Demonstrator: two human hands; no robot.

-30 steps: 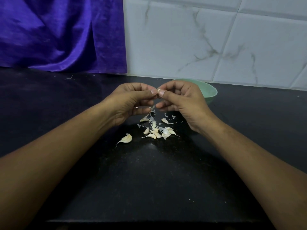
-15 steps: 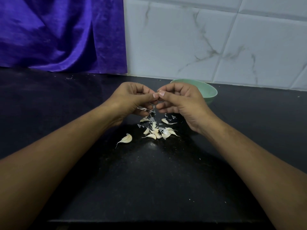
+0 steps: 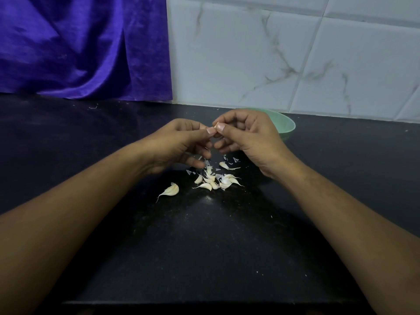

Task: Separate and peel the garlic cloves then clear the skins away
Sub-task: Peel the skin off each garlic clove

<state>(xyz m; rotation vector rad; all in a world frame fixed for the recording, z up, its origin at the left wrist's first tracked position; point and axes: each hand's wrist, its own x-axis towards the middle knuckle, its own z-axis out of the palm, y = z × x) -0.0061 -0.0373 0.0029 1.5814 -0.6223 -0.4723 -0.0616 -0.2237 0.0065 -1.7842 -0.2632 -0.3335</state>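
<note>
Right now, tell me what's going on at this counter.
A person is peeling garlic. The left hand and the right hand pinch one small garlic clove between their fingertips above the black counter. Under them lies a heap of cloves and torn skins, with one bigger clove apart on the left. A green bowl stands behind the right hand; its inside is hidden.

SURFACE: black countertop (image 3: 204, 258), speckled, pale crumbs scattered | CENTRE: cluster of garlic cloves (image 3: 214, 180), lying touching | JUST BEHIND CLUSTER: loose skin scraps (image 3: 230, 163) | LEFT OF CLUSTER: single clove (image 3: 171, 190), apart, thin tail towards the near edge | REAR RIGHT: green bowl (image 3: 286, 128), upright, near the back edge.
</note>
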